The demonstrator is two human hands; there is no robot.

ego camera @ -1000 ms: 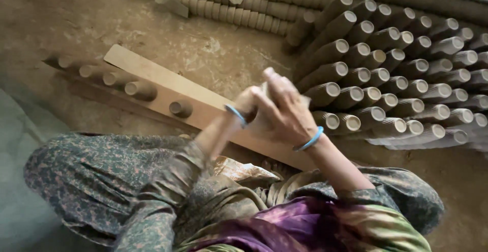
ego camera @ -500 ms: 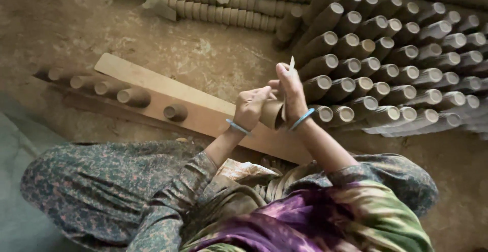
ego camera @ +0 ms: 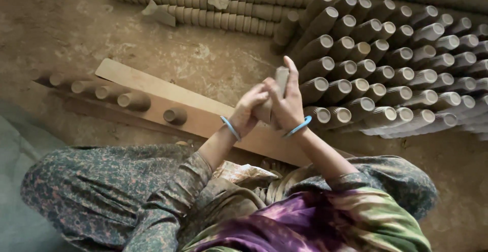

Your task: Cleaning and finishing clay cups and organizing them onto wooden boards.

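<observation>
Pressing from both sides, the fingers [ego camera: 290,76] are closed on a brown paper tube [ego camera: 278,82], held upright between the left hand [ego camera: 248,111] and the right hand [ego camera: 285,104], above a long wooden board [ego camera: 152,87]. Short tubes [ego camera: 133,99] are stood on the board, and stacked tubes [ego camera: 386,74] are piled just to the right.

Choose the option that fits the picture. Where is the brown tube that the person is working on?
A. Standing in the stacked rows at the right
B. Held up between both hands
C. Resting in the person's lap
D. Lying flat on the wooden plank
B: the tube is clasped between the left hand and the right hand, raised above the wooden plank, clear of the stacked tubes.
</observation>
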